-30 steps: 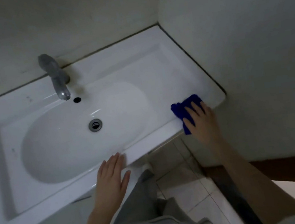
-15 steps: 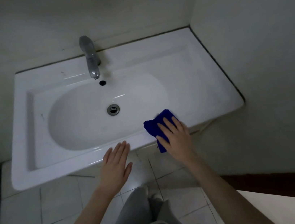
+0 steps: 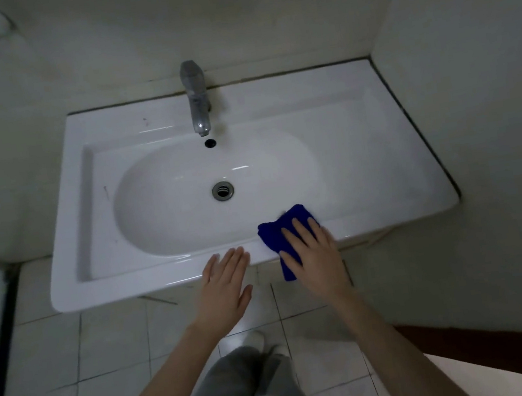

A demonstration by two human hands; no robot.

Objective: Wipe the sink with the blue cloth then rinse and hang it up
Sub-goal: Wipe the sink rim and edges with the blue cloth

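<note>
The right hand presses the blue cloth onto the front rim of the sink.
Right of centre, its grip is released, fingers straight on the cloth, which drapes over the edge. The left hand, grip also released, sits just beside it.

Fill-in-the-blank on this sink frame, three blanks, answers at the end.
The right hand presses the ____ cloth onto the front rim of the sink.
The left hand, fingers straight, holds ____.
The tap stands at the sink's ____ edge, by the wall.
Missing words: blue; nothing; back.
</note>
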